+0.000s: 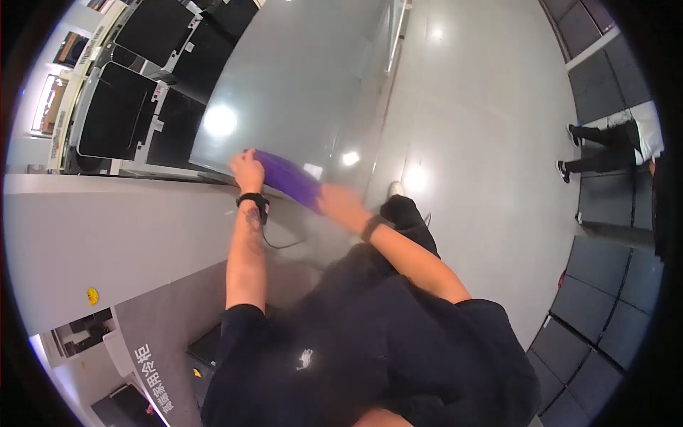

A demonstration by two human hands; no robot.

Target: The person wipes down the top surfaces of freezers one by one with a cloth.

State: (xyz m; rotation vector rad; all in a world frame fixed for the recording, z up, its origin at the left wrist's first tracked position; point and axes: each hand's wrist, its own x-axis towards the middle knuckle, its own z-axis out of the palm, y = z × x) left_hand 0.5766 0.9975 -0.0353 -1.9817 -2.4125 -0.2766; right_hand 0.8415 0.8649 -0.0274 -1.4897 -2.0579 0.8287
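Note:
A purple cloth (288,179) is stretched between my two hands over the near edge of a glossy grey surface (299,78). My left hand (247,171) grips the cloth's left end near the surface's corner. At the cloth's right end is my right hand (341,206), closed on it and blurred by motion. A small white label (313,171) shows just beyond the cloth. Bright light reflections lie on the grey surface.
Black panels (117,110) stand in rows at the upper left. A light grey panel (128,242) is at the left. A thin cable (284,246) hangs below the cloth. At the right, a person in dark trousers (605,149) stands by dark cabinets (605,263).

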